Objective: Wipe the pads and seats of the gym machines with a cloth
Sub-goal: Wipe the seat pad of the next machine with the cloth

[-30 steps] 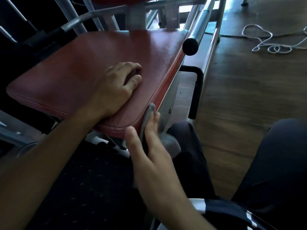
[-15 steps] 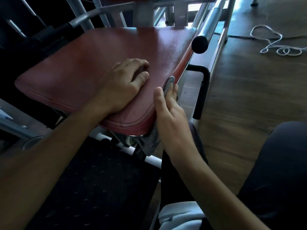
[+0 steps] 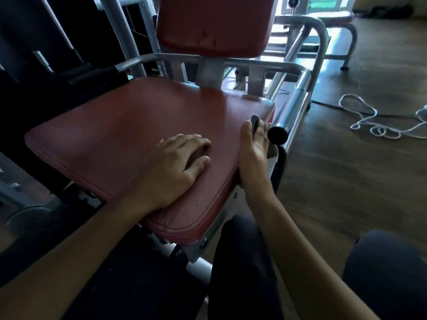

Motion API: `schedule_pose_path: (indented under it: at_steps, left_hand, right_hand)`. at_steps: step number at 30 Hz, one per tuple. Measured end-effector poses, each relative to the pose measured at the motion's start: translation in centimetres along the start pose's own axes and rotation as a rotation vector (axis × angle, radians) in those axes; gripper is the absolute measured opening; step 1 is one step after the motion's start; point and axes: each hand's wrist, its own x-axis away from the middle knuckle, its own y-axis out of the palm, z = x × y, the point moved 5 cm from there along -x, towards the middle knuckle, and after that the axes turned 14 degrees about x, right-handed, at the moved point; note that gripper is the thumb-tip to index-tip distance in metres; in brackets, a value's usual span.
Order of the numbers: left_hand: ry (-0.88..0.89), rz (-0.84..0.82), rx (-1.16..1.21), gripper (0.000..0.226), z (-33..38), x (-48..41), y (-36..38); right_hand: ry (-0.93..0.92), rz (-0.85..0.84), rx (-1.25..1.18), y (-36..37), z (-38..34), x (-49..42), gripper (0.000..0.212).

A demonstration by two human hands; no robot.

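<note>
Moved farther back along the right edge of the seat (image 3: pixel 138 125), the cloth (image 3: pixel 255 120) was pressed there by the outstretched right hand (image 3: pixel 253 158). The left hand (image 3: pixel 175 162) was laid flat on the seat.

The left hand (image 3: pixel 175 167) lies flat on the red seat (image 3: pixel 129 135), near its front right corner; the right hand (image 3: pixel 253 155) presses a grey cloth (image 3: pixel 255 119) against the seat's right edge with straight fingers (thumb on top); a red backrest (image 3: pixel 215 24) stands behind; white rope (image 3: pixel 379 129) lies on the wooden floor (image 3: pixel 346 181).
</note>
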Motion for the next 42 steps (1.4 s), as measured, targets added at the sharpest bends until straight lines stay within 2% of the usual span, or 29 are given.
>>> schedule_pose_path:
  at_steps: [2, 5, 8, 10, 12, 19, 23, 27, 32, 35, 42]
  left_hand:
    - [-0.021, 0.048, 0.060, 0.051, -0.4, -0.3, -0.2]
    - [-0.159, 0.228, 0.220, 0.028, -1.6, -0.8, -1.6]
    - [-0.303, 0.316, 0.043, 0.036, -4.2, -1.5, -3.3]
    - [-0.471, 0.310, -0.023, 0.045, -6.1, -1.5, -4.8]
    - [-0.613, 0.277, -0.120, 0.042, -7.4, -1.2, -5.4]
    - [-0.624, 0.381, -0.176, 0.040, -8.3, -0.8, -5.4]
    - [-0.688, 0.477, -0.168, 0.040, -8.5, -0.2, -5.8]
    - [-0.738, 0.477, -0.169, 0.041, -8.4, 0.1, -5.4]
    - [-0.794, 0.439, -0.170, 0.043, -8.0, -0.1, -5.3]
    - [-0.809, 0.416, -0.184, 0.044, -7.9, -0.2, -5.5]
    - [-0.843, 0.377, -0.152, 0.043, -7.8, -0.2, -5.4]
  right_hand:
    - [-0.029, -0.011, 0.252, -0.3, -0.3, -0.2, 0.071]
    - [-0.165, -0.087, 0.552, 0.2, -1.1, 0.3, 0.072]
    - [-0.221, -0.195, 0.770, 0.6, -2.3, 0.4, 0.074]
    - [-0.284, -0.267, 0.888, 1.4, -3.2, 0.3, 0.076]
    - [-0.337, -0.356, 0.976, 2.5, -4.1, 0.2, 0.077]
    - [-0.513, -0.611, 1.046, 8.1, -6.8, -1.9, 0.074]
    - [-0.581, -0.665, 1.054, 11.0, -7.7, -2.7, 0.071]
    - [-0.507, -0.687, 1.019, 11.3, -9.2, -3.4, 0.065]
    - [-0.397, -0.739, 0.859, 10.0, -12.5, -6.0, 0.046]
    - [-0.388, -0.810, 0.898, 8.7, -12.4, -7.1, 0.058]
    - [-0.692, -0.940, 1.219, 6.7, -8.7, -8.0, 0.076]
